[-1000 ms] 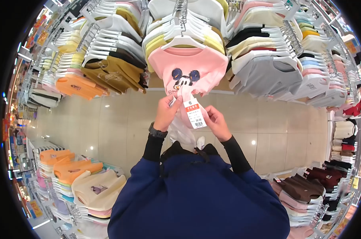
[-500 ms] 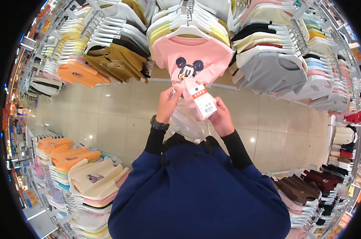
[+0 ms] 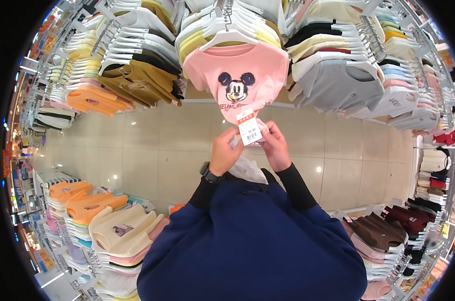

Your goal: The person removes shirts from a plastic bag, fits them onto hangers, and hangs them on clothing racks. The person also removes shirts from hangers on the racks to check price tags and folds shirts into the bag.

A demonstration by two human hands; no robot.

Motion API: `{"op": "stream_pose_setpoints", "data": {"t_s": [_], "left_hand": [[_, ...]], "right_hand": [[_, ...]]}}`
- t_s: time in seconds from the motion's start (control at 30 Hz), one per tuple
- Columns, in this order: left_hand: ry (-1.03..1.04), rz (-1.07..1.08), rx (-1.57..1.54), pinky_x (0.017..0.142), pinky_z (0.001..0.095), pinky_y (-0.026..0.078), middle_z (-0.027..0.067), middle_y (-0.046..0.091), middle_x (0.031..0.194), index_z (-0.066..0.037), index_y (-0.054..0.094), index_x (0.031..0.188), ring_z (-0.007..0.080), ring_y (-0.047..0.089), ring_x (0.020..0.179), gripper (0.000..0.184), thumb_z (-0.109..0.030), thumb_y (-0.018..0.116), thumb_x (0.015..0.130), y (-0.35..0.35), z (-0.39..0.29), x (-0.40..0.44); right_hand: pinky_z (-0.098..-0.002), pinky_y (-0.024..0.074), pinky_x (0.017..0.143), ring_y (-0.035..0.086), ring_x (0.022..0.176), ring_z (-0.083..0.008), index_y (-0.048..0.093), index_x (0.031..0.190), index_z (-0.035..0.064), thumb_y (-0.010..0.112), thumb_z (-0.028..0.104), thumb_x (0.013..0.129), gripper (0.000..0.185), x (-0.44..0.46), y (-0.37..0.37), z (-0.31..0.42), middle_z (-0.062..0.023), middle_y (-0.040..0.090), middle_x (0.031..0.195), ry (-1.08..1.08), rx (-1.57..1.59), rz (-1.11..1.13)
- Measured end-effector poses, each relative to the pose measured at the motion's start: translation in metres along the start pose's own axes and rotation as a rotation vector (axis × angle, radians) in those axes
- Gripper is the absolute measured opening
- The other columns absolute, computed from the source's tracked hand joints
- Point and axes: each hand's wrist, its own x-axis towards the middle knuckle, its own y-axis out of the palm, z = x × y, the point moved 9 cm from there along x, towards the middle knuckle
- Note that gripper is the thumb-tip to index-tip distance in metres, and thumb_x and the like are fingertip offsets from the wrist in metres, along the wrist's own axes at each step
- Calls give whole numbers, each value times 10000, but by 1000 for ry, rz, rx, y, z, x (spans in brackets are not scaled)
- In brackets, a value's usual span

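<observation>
Down comes the left hand (image 3: 224, 154), away from the hem of the pink shirt (image 3: 237, 78) it was at half a second ago, and now it's closer to the right hand (image 3: 276, 146)! Left fingers are drawn narrow by the price tag (image 3: 249, 131); what they grip, I can't tell from here. Right thumb and finger are pinching the shirt's gathered lower edge, tag right alongside. Crumpled clear plastic (image 3: 248, 169) dangles below the shirt. And that shirt, it's hanging on its white hanger (image 3: 229, 36), mouse print (image 3: 236, 90) facing us! Left of it, a mustard shirt (image 3: 142, 85); right of it, a grey one (image 3: 340, 88). Below it spreads the tiled floor (image 3: 352, 150), with a cream shirt (image 3: 119, 230) well down to its left.
</observation>
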Motion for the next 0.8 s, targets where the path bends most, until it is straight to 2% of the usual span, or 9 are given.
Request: {"op": "stream_pose_setpoints", "data": {"t_s": [0.13,0.23,0.3,0.37,0.4,0.5,0.6,0.63,0.8], "left_hand": [[30,-17,99,691,306,474,143,663,818,26,653,946,162,634,761,136,-89,640,875,-5,3,0],[39,-121,27,638,272,438,76,637,740,25,635,924,107,560,688,122,-93,611,905,-15,-2,1],[-75,-123,-108,614,250,406,29,604,720,18,623,911,69,495,673,125,-104,598,922,-24,14,4],[-193,-106,-199,591,213,362,-40,550,717,1,610,905,22,418,677,130,-124,593,938,-36,26,6],[-154,-92,-198,588,216,363,-31,555,712,3,612,903,24,418,671,135,-128,597,935,-38,21,10],[-53,-6,-106,610,224,386,-12,579,721,11,621,905,33,450,682,147,-131,598,933,-42,5,25],[15,148,89,689,235,437,-2,622,768,26,631,915,52,524,743,156,-121,586,938,-41,-12,37],[37,187,112,708,242,446,6,633,780,31,632,911,61,536,760,157,-119,591,932,-41,-20,41],[51,299,133,739,246,452,16,650,806,35,635,915,68,547,782,157,-120,608,921,-56,-21,49]], "right_hand": [[-270,452,840,562,928,-76,522,958,77,513,200,1000,131,-2,-5,10,-11,615,1001,-99,-184,-33],[-273,448,847,561,914,-84,546,943,47,505,207,1006,177,-5,-6,24,-21,624,985,-232,-324,-142],[-282,452,845,562,906,-93,562,935,27,498,211,1011,209,-6,-10,34,-28,630,974,-335,-411,-226],[-291,464,825,568,895,-111,568,927,14,531,150,983,152,-3,-15,36,-46,635,954,-343,-459,-219],[-295,469,815,571,890,-120,572,924,8,547,120,970,123,-2,-16,37,-56,637,944,-347,-482,-215],[-318,487,781,587,863,-176,563,924,0,636,18,862,97,-6,38,45,-89,616,912,-561,-795,-8],[-336,498,765,599,850,-250,562,923,5,692,-30,756,215,-3,73,45,-117,584,887,-590,-948,-119],[-309,517,756,617,851,-223,565,901,-9,716,-33,751,214,5,69,38,-125,599,938,-584,-939,-135],[-301,522,721,642,778,-220,616,926,-9,707,-37,762,190,14,77,31,-117,630,879,-656,-1036,-4]]}}
